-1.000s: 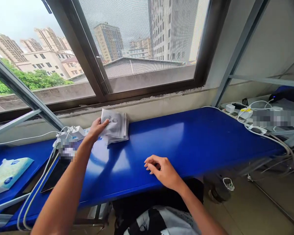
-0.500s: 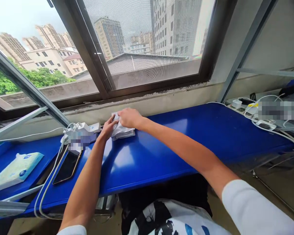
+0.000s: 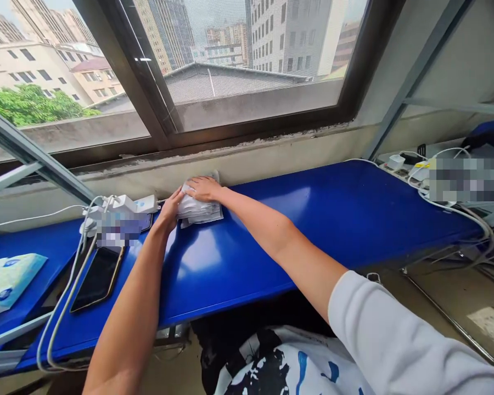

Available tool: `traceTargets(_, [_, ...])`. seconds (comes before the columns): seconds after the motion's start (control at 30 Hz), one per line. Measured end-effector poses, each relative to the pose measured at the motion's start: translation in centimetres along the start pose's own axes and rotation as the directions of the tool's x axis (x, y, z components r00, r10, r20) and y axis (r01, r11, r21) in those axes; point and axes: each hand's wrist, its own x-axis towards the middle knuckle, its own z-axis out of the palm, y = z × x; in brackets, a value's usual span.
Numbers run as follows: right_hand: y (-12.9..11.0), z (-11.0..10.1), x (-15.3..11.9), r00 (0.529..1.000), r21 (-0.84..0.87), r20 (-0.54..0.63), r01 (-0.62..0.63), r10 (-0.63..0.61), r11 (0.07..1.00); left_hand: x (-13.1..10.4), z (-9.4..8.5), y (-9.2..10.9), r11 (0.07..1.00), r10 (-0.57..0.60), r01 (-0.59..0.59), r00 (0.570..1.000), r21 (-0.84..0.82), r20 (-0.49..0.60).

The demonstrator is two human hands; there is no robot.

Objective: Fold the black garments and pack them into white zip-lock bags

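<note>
A small stack of flat, whitish, see-through packets lies on the blue table near the wall under the window. My right hand rests flat on top of the stack, its fingers stretched out to the left. Against the stack's left edge lies my left hand, fingers straight and reaching up along the side; its fingertips come close to those of my right hand. Part of the packets is hidden under my right hand.
Left of the stack stand white chargers with cables and a dark phone. A tissue pack lies farther left. The blue table stretches right toward more cables. Grey metal posts rise at both sides.
My right hand has gone from a closed grip at the stack's far end to lying flat on top. My left hand has straightened along the left edge. The camera view has shifted slightly.
</note>
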Motion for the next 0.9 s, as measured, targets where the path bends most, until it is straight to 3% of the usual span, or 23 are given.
traceTargets(0.3, [0.0, 2.1, -0.8, 0.996, -0.001, -0.093, 0.0, 0.0, 1.0, -0.6, 0.2, -1.1, 0.998, -0.064, 0.063, 0.998, -0.025, -0.023])
traceTargets(0.47, [-0.1, 0.0, -1.9, 0.998, 0.015, -0.052, 0.021, -0.02, 1.0, -1.0, 0.1, -0.4, 0.999, -0.028, 0.027, 0.998, -0.023, -0.048])
traceTargets(0.6, [-0.4, -1.3, -5.9, 0.987, -0.029, -0.104, 0.118, -0.12, 0.993, -0.9, -0.6, 0.0, 0.999, -0.034, 0.033, 0.998, -0.024, -0.052])
traceTargets(0.73, [-1.2, -0.6, -9.3, 0.973, -0.142, -0.004, 0.227, -0.23, 0.964, -0.7, -0.7, -0.3, 0.998, -0.03, 0.028, 0.998, -0.055, -0.047])
traceTargets(0.9, [-1.8, -0.1, -7.7, 0.974, -0.14, 0.125, 0.206, -0.189, 0.968, -1.5, -0.2, 0.1, 0.993, -0.046, 0.05, 0.998, -0.105, 0.04])
